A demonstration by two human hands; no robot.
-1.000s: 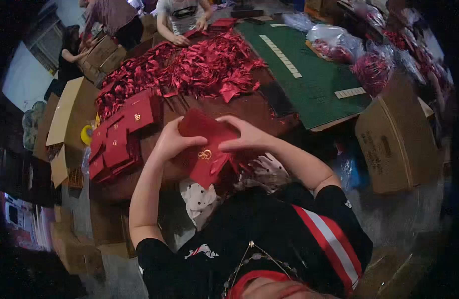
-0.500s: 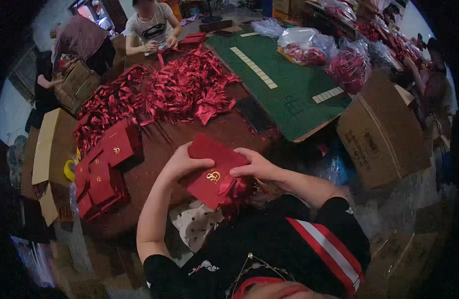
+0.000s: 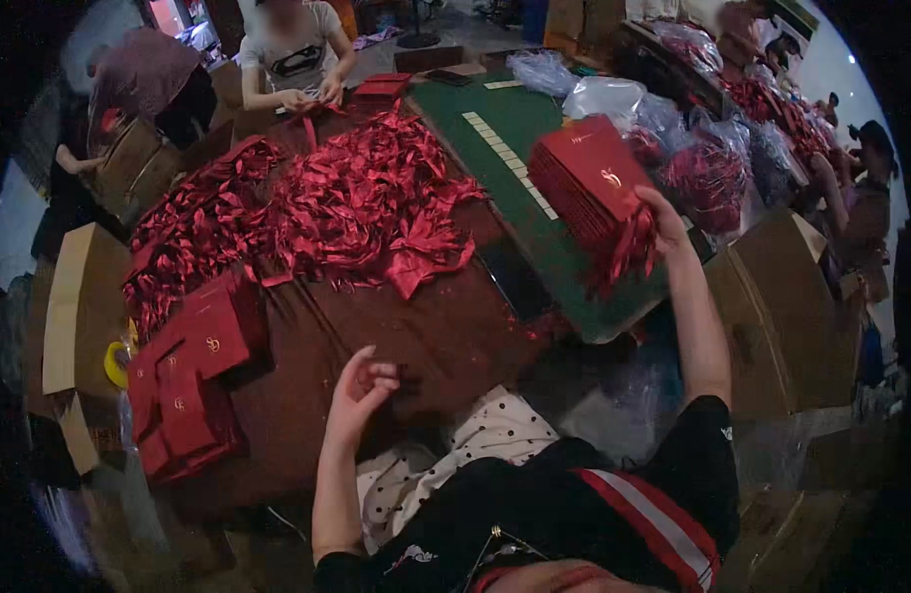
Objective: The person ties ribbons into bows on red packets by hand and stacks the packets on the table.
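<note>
My right hand (image 3: 661, 219) grips a thick stack of red bags (image 3: 589, 178) by its right end, over the green board (image 3: 594, 314). A gold logo marks the top bag, and red ribbons hang from the stack near my fingers. Over the dark red tabletop (image 3: 406, 341), my left hand (image 3: 364, 387) is raised with its fingers apart and holds nothing. More red bags with gold logos (image 3: 193, 366) lie in piles to its left. Beyond it spreads a large heap of red ribbons (image 3: 361, 198).
Across the table a person in a white shirt (image 3: 295, 59) handles a ribbon. Open cardboard boxes stand at the left (image 3: 78, 306) and right (image 3: 786, 311). Plastic-wrapped bundles (image 3: 707, 173) lie beyond the green board. Other people are at the back left and right.
The stack has moved from in front of my chest to the green board at the right, in my right hand. My left hand has let go of it and opened.
</note>
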